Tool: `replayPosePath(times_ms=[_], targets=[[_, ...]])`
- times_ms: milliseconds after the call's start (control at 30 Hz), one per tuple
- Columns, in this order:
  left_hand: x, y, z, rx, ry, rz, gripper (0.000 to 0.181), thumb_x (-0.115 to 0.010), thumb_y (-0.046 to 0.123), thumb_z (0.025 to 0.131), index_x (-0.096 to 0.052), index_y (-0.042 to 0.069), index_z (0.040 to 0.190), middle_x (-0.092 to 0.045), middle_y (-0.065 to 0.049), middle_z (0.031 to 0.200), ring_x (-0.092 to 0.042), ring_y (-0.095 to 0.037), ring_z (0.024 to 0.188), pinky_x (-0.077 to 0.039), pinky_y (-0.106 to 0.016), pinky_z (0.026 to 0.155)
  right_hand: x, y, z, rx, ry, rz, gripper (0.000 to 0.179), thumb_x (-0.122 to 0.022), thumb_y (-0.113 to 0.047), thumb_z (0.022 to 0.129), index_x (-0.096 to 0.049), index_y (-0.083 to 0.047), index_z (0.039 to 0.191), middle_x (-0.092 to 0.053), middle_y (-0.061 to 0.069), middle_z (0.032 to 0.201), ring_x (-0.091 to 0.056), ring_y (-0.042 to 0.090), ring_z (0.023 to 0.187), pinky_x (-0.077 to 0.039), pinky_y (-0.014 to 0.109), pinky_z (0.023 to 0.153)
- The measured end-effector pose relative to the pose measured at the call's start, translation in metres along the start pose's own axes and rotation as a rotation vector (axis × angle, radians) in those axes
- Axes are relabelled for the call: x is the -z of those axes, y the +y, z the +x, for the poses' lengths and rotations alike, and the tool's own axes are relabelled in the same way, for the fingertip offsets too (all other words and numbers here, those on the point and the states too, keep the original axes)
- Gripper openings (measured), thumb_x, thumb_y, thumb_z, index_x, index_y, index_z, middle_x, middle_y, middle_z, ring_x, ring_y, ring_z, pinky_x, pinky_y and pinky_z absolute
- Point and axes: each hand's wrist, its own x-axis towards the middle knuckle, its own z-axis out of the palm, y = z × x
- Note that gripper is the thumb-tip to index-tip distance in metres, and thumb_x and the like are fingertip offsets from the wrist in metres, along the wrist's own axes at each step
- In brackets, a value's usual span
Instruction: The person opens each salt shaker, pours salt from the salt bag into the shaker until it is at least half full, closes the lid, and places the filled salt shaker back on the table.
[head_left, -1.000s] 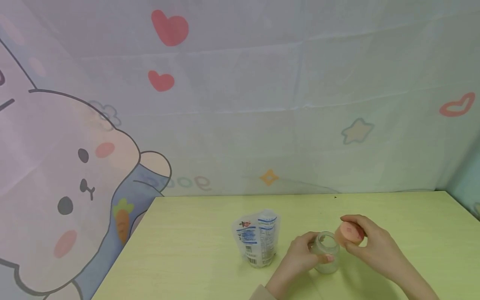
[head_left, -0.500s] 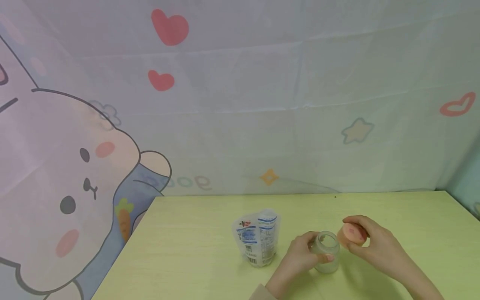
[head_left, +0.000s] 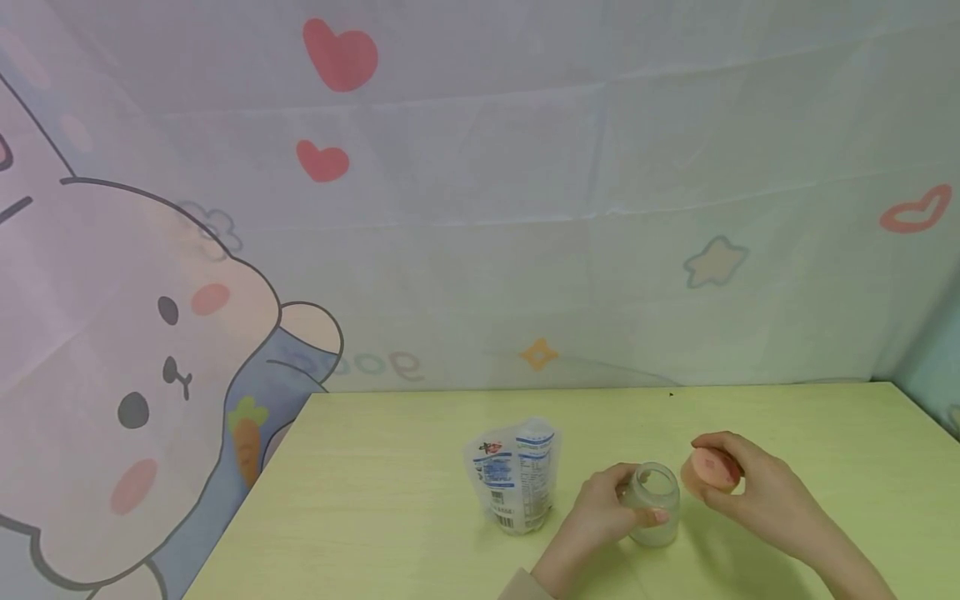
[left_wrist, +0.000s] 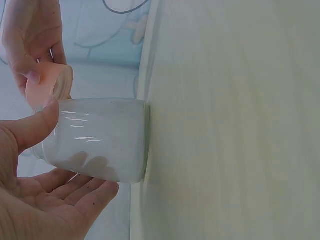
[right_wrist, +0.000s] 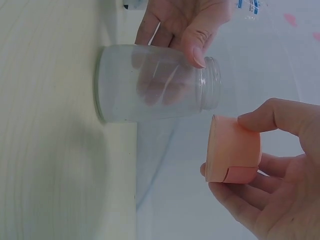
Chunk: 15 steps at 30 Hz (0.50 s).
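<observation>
The hands were apart in the head view. The left hand (head_left: pixel 600 511) was wrapped round the side of a clear glass jar (head_left: pixel 660 500), which stood upright on the pale yellow tabletop (head_left: pixel 375 483). The right hand (head_left: pixel 763 496) pinched a peach lid (head_left: pixel 707 472) just beside the jar's open mouth, at 2 o'clock from it. A printed plastic pouch (head_left: pixel 517 475) stood near the left hand, between 9 and 10 o'clock from the jar. At 12 o'clock, behind the tabletop, hung a cloth backdrop (head_left: pixel 480 192) printed with hearts and a rabbit.

In the left wrist view the jar appeared sideways, thumb and fingers on opposite sides of it, with the lid at 11 o'clock.

In the right wrist view the lid, gripped between thumb and fingers, was at 4 o'clock from the jar, a small gap separating the 2.
</observation>
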Motion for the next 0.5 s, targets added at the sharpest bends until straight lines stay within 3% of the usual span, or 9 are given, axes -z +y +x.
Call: replayPosePath(times_ms=[500], targets=[[-0.0007,0.0001,0.0006,0.012,-0.006,-0.01,0.05,-0.083,0.023,0.073,-0.064,0.017,0.12,-0.069,0.002,0.116,-0.063,-0.02,0.107,-0.053,-0.038,0.09,0.0009,0.007,0.0004,-0.026,-0.078,-0.002,0.048,-0.081,-0.02,0.074,-0.061,-0.013,0.117,-0.067,0.003,0.111,-0.053,-0.002,0.089,-0.046,0.023,0.071]])
